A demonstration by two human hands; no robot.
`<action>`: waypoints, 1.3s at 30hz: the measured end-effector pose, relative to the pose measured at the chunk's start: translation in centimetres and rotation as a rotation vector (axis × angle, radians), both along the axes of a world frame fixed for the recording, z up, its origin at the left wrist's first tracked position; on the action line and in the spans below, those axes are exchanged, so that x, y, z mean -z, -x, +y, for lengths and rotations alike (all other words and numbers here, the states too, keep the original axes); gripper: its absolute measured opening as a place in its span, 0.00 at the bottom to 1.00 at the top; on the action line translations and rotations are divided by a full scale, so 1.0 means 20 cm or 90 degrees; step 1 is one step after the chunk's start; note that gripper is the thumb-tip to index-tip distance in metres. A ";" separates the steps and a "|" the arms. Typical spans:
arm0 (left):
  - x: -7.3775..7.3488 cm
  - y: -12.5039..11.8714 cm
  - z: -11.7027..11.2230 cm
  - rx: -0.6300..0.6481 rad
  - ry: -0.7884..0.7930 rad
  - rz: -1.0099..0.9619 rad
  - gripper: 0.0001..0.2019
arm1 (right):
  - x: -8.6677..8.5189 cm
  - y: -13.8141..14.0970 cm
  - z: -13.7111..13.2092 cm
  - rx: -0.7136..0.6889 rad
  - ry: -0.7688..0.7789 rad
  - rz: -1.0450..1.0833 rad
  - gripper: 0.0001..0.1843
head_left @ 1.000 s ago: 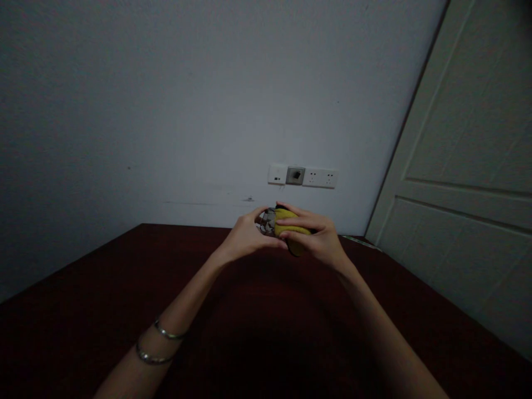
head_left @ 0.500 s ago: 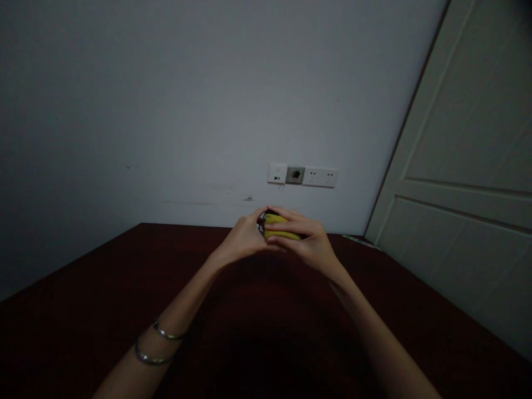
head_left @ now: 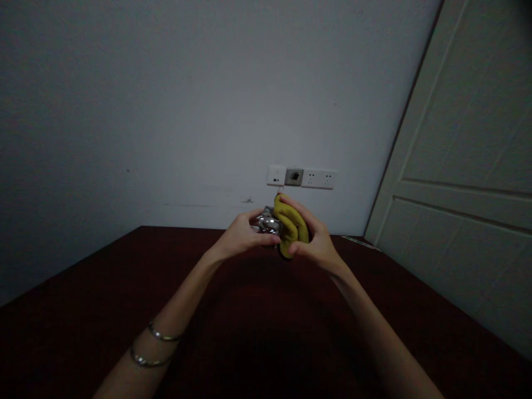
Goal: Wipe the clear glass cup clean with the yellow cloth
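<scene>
Both my hands are raised together above a dark red-brown table (head_left: 124, 288). My left hand (head_left: 241, 235) is closed round a small shiny silver object (head_left: 268, 223), too small to name. My right hand (head_left: 313, 238) grips a folded yellow cloth (head_left: 291, 224) and presses it against the right side of that silver object. The cloth stands more or less upright between my fingers. Two thin silver bangles (head_left: 155, 346) sit on my left forearm.
A pale wall rises behind the table, with a row of white sockets and a switch plate (head_left: 301, 177) just above my hands. A cream panelled door (head_left: 469, 183) stands at the right. Something thin and greenish (head_left: 359, 240) lies at the table's far right corner.
The yellow cloth has turned from lying flat over the silver object to standing upright at its right side, so the silver object shows again. My hands rose slightly.
</scene>
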State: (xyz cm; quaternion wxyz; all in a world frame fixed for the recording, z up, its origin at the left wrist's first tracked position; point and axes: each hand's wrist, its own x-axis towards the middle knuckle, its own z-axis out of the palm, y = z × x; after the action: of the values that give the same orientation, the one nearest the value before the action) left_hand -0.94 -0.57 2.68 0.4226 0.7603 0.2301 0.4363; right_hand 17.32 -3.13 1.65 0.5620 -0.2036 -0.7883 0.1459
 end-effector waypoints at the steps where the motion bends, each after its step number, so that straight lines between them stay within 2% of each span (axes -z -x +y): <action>1: -0.01 0.00 0.00 -0.003 0.011 -0.005 0.26 | 0.00 0.01 -0.01 0.015 -0.007 -0.016 0.47; 3: -0.02 0.00 0.00 -0.005 0.037 -0.009 0.24 | 0.01 0.03 -0.02 0.044 -0.017 -0.042 0.56; 5: -0.03 0.00 0.00 -0.001 0.060 -0.009 0.24 | 0.02 0.05 -0.01 0.054 -0.017 -0.054 0.59; 10: -0.04 -0.01 0.00 -0.009 0.051 0.020 0.20 | 0.05 0.06 0.02 0.062 -0.008 -0.027 0.55; 13: -0.03 0.01 0.01 0.028 0.028 0.056 0.21 | 0.06 0.06 0.03 0.042 0.018 -0.009 0.54; 15: -0.02 0.02 0.02 0.077 0.046 0.054 0.29 | 0.06 0.06 0.03 0.023 0.047 0.019 0.53; 17: -0.01 0.04 0.01 0.095 0.095 0.050 0.44 | 0.06 0.06 0.03 0.010 0.079 0.071 0.54; 19: 0.00 0.06 0.01 0.086 0.132 0.084 0.55 | 0.06 0.06 0.05 0.005 0.118 0.132 0.54; 21: 0.00 0.09 0.01 0.059 0.123 0.142 0.59 | 0.06 0.06 0.08 0.002 0.171 0.183 0.53; 23: 0.00 0.10 0.01 -0.001 0.063 0.176 0.58 | 0.07 0.07 0.10 -0.008 0.231 0.219 0.51; 25: 0.00 0.10 0.02 -0.082 -0.021 0.163 0.57 | 0.07 0.08 0.11 -0.027 0.283 0.242 0.48; 27: 0.00 0.09 0.03 -0.125 -0.099 0.136 0.56 | 0.07 0.09 0.10 -0.046 0.312 0.255 0.46; 32: 0.00 0.06 0.02 -0.127 -0.213 0.159 0.51 | 0.04 0.16 0.05 -0.046 0.337 0.273 0.43; 36: 0.00 0.05 0.01 -0.131 -0.221 0.188 0.40 | 0.05 0.18 0.05 -0.023 0.347 0.286 0.44; 39: -0.01 0.04 0.01 -0.167 -0.231 0.187 0.36 | 0.05 0.16 0.06 -0.001 0.303 0.255 0.42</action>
State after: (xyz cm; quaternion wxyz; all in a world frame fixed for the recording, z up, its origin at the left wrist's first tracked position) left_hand -1.79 -0.39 2.79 0.1814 0.8424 0.3034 0.4067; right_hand 14.12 -2.01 0.69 0.6427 -0.2963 -0.6055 0.3640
